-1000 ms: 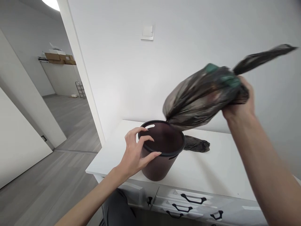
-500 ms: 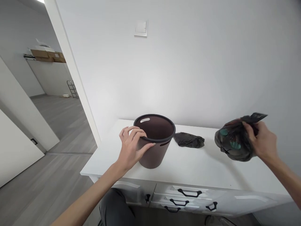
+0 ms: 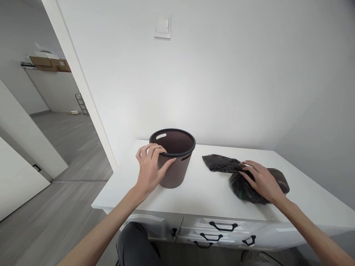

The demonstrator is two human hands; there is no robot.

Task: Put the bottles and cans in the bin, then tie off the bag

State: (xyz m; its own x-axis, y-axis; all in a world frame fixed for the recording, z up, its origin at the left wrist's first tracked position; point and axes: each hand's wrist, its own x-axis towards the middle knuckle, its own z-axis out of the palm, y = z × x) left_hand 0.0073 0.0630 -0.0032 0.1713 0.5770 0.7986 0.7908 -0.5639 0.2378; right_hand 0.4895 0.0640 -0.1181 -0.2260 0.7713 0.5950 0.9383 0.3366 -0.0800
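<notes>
A round brown waste bin (image 3: 177, 173) with a black rim stands empty on the white cabinet top (image 3: 202, 197). My left hand (image 3: 149, 168) grips its left side, fingers over the rim and thumb on the wall. To the right a filled dark plastic bag (image 3: 240, 189) lies on the top. My right hand (image 3: 262, 181) rests flat on it with fingers stretched out towards the left. A crumpled empty dark bag (image 3: 220, 162) lies just beyond those fingertips, between the bin and the filled bag.
Drawers with black handles (image 3: 220, 226) run along the cabinet front. A white wall with a switch plate (image 3: 162, 26) stands behind. An open doorway (image 3: 55, 122) at the left leads to a grey floor and a shelf with cardboard boxes (image 3: 47, 62).
My right hand has brought the filled bag down from above the bin to the cabinet top at the right and now lies flat on it. My left hand has stayed on the bin.
</notes>
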